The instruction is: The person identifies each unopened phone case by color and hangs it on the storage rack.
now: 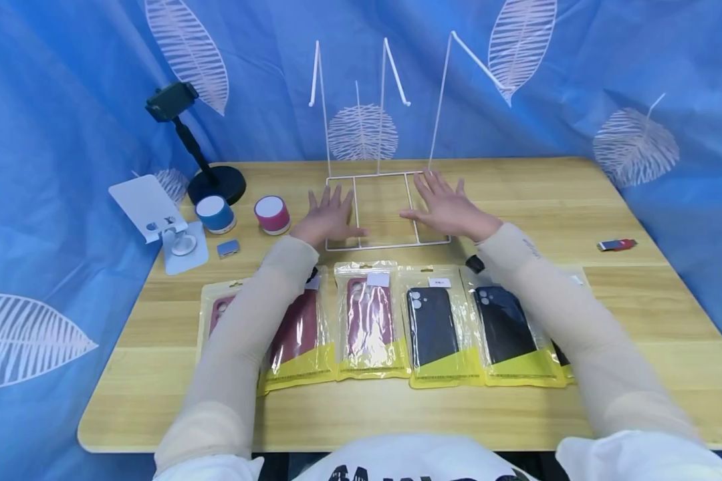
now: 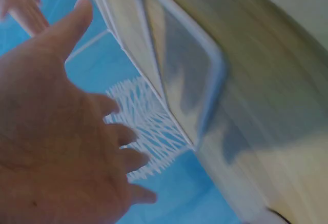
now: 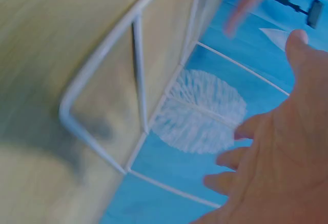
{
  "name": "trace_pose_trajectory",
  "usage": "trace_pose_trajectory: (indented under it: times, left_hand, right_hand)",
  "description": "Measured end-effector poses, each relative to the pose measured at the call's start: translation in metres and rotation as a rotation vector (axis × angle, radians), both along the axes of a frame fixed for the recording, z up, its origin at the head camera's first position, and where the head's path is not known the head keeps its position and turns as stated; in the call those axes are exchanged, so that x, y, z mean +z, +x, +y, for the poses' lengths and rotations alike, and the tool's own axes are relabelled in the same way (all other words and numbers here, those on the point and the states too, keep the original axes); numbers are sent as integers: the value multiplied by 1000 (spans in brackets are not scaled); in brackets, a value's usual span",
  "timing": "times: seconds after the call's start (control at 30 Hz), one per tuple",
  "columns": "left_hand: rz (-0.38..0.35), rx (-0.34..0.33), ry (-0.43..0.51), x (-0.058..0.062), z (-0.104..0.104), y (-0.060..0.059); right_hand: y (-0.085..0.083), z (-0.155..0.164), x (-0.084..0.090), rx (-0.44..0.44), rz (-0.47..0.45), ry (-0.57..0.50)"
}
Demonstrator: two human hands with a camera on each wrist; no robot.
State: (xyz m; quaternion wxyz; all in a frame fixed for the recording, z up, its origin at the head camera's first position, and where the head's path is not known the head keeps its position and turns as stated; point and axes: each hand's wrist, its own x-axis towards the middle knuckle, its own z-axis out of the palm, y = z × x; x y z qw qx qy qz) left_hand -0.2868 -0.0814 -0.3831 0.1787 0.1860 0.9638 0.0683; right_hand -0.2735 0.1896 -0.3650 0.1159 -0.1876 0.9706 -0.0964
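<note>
White wire rack [image 1: 380, 147] stands near the back edge of the table [image 1: 656, 300], its rectangular base [image 1: 388, 246] lying flat and its three thin posts [image 1: 440, 110] upright in front of the blue cloth; from each post top an arm [image 1: 478, 60] slopes out. Left hand [image 1: 331, 217] is spread over the left side of the base, right hand [image 1: 448, 207] over the right side; on both, fingers are wide apart, thumbs point inward, nothing gripped. Actual contact with the wire: cannot tell from the head view; both wrist views show a gap between palm and the nearer base corner. Handling estimate: light for its size, probably thin coated metal, stiff along the base, springier at the posts, which have only one fixed end. Smooth finish may slip a little under fingertips. Not fragile, though a pull on an arm could bend it or tip the rack. Best hold: both sides of the base at once, fingers hooked under the outer wire, thumbs on top, load kept level; second choice, low on the outer posts, close to the base. Caution: packets of phone cases [image 1: 370, 321] lie in a row just in front; the base could snag their upper edges if dragged forward.
</note>
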Motion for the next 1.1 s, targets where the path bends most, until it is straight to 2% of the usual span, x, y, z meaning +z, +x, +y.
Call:
trace_pose_trajectory:
  times: [0.17, 0.27, 0.37, 0.53, 0.67, 0.87, 0.97, 1.1]
  left_hand:
    - [-153, -12, -47, 4, -21, 9]
    - [-198, 0, -69, 5, -32, 15]
    - [-211, 24, -69, 5, -40, 19]
    - [-224, 5, -41, 4, -48, 19]
    - [-220, -31, -33, 5, -51, 16]
    - [-206, -81, -18, 5, -49, 12]
    - [-207, -105, -11, 4, -45, 12]
    - [-219, -104, 7, 1, -41, 13]
  right_hand:
    - [26, 46, 22, 27, -12, 15]
    - [44, 80, 32, 51, -5, 48]
    - [58, 116, 36, 52, -45, 80]
    - [71, 176, 24, 21, -174, 123]
    - [76, 211, 7, -45, -230, 100]
    - [81, 233, -9, -110, -216, 17]
    - [85, 238, -10, -130, -219, -5]
    - [89, 244, -5, -163, -189, -22]
